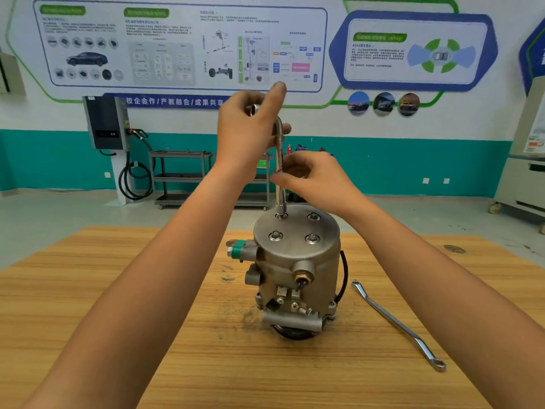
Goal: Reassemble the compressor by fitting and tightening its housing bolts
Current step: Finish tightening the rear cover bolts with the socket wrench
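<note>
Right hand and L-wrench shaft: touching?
Touching. Head view shows the right hand with thumb and fingers pinching the L-wrench shaft midway up.

Bright, even light; soft, bowed edges

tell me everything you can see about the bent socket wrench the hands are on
The socket wrench is an L-shaped bar of shiny chromed metal with a socket at each end. Its long leg stands almost upright, with the lower socket seated over the far left bolt on the flat top of the compressor. At the top it bends into a short arm pointing left, ending in an open socket. The left hand grips the bend and short arm; the right hand pinches the shaft midway.
</note>
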The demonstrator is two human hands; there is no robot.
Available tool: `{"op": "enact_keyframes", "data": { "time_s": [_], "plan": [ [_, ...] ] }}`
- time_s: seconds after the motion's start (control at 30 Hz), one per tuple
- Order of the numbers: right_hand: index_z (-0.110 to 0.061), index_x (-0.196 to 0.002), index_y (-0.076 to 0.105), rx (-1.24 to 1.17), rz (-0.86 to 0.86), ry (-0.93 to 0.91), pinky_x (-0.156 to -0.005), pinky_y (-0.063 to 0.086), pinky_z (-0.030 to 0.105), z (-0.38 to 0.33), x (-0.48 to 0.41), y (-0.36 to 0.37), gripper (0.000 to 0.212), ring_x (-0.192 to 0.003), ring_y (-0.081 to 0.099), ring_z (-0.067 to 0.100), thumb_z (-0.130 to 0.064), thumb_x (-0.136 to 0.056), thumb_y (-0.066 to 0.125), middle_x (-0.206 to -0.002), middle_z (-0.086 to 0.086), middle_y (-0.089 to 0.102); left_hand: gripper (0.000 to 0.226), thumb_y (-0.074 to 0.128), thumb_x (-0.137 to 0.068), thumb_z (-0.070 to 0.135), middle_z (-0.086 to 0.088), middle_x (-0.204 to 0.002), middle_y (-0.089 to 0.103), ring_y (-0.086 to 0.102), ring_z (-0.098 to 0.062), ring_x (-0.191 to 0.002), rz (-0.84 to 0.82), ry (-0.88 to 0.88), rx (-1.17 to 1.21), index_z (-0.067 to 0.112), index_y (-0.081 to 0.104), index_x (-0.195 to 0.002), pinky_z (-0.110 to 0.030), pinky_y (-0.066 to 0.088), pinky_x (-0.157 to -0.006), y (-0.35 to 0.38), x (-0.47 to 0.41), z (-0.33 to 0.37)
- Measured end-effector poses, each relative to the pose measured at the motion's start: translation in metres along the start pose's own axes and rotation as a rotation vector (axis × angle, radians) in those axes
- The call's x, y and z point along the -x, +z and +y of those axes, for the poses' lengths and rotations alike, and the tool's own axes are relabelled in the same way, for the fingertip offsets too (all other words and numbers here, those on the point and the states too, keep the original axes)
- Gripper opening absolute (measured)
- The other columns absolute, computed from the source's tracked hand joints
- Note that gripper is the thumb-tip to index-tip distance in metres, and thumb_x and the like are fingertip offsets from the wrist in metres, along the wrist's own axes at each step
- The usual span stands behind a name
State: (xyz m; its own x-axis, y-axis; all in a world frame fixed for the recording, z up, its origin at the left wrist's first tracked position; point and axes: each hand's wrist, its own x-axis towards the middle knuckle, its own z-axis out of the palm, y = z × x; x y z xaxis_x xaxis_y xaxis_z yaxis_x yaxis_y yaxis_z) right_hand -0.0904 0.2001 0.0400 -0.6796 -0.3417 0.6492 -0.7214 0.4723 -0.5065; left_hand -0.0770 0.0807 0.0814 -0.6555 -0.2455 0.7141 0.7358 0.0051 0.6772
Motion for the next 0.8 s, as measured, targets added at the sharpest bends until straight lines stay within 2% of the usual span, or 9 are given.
{"op": "enact_keyframes", "data": {
  "time_s": [0.1,0.2,0.3,0.37,0.47,0.53,0.6,0.73,0.8],
  "plan": [
    [-0.016,-0.109,0.063,-0.099,-0.152,0.052,-0.088,0.047,0.018,-0.001,0.001,0.000,0.019,-0.099,0.062,0.004,-0.015,-0.095,0.050,-0.102,-0.004,0.067,0.025,0.061,-0.090,0.031,0.003,-0.055,0.058,0.066,-0.011,-0.054,-0.020,-0.276,0.273,0.010,0.052,-0.079,-0.021,0.051,-0.050,0.001,-0.003,-0.002],
    [-0.018,-0.111,0.065,-0.125,-0.154,0.050,-0.087,0.046,0.011,0.002,0.001,-0.005,0.022,-0.094,0.062,-0.006,-0.013,-0.094,0.052,-0.094,-0.012,0.068,0.026,0.057,-0.092,0.034,0.005,-0.049,0.056,0.063,-0.009,-0.049,-0.087,-0.291,0.228,0.011,0.051,-0.082,-0.020,0.050,-0.049,0.007,-0.009,0.001],
    [-0.013,-0.104,0.069,-0.096,-0.007,0.056,-0.072,0.045,0.001,0.006,-0.001,-0.006,0.019,-0.075,0.061,-0.015,-0.015,-0.086,0.066,-0.085,-0.014,0.068,0.021,0.053,-0.095,0.031,0.006,-0.059,0.059,0.061,-0.008,-0.050,-0.144,-0.005,-0.159,0.011,0.052,-0.090,-0.021,0.048,-0.051,0.010,-0.005,0.007],
    [-0.017,-0.086,0.069,-0.032,0.089,0.051,-0.062,0.042,-0.001,0.005,-0.002,-0.005,0.008,-0.063,0.057,-0.017,-0.021,-0.080,0.073,-0.073,-0.018,0.062,0.024,0.053,-0.094,0.033,0.007,-0.068,0.061,0.062,-0.011,-0.060,-0.194,0.273,-0.513,0.011,0.058,-0.088,-0.026,0.048,-0.061,0.010,-0.001,0.011],
    [-0.022,-0.075,0.060,0.077,0.141,0.009,-0.061,0.042,0.007,0.001,0.001,0.000,0.015,-0.069,0.058,-0.003,-0.028,-0.080,0.073,-0.071,-0.012,0.061,0.030,0.055,-0.092,0.041,0.007,-0.071,0.055,0.051,-0.009,-0.066,-0.283,0.437,-0.747,0.013,0.061,-0.082,-0.025,0.040,-0.064,0.012,0.008,0.016],
    [-0.016,-0.091,0.064,0.088,0.074,0.031,-0.072,0.043,0.014,-0.003,0.002,0.002,0.013,-0.085,0.060,0.006,-0.029,-0.086,0.065,-0.088,-0.005,0.067,0.028,0.054,-0.094,0.035,0.008,-0.063,0.049,0.049,-0.007,-0.060,-0.302,0.377,-0.631,0.014,0.053,-0.074,-0.022,0.037,-0.060,0.016,0.011,0.018],
    [-0.015,-0.108,0.063,-0.013,-0.064,0.084,-0.082,0.041,0.019,-0.004,0.004,0.000,0.020,-0.096,0.058,0.006,-0.026,-0.094,0.054,-0.106,-0.002,0.066,0.026,0.051,-0.096,0.025,0.009,-0.054,0.048,0.053,-0.005,-0.052,-0.255,0.190,-0.297,0.012,0.052,-0.074,-0.019,0.041,-0.057,0.018,0.006,0.018],
    [-0.020,-0.103,0.062,-0.153,-0.150,0.088,-0.088,0.045,0.015,-0.003,0.007,-0.007,0.017,-0.094,0.061,-0.001,-0.013,-0.096,0.048,-0.093,-0.010,0.067,0.019,0.043,-0.100,0.023,0.006,-0.047,0.045,0.051,-0.009,-0.047,-0.265,-0.278,0.493,0.010,0.053,-0.091,-0.023,0.050,-0.060,0.009,-0.003,0.014],
    [-0.014,-0.104,0.066,-0.098,-0.077,0.034,-0.084,0.048,0.013,-0.002,0.007,-0.005,0.016,-0.089,0.064,-0.001,-0.012,-0.092,0.056,-0.086,-0.010,0.067,0.024,0.042,-0.099,0.033,0.003,-0.058,0.053,0.057,-0.010,-0.051,-0.202,-0.357,0.495,0.012,0.051,-0.096,-0.025,0.053,-0.060,0.007,-0.004,0.009]
  ]
}}
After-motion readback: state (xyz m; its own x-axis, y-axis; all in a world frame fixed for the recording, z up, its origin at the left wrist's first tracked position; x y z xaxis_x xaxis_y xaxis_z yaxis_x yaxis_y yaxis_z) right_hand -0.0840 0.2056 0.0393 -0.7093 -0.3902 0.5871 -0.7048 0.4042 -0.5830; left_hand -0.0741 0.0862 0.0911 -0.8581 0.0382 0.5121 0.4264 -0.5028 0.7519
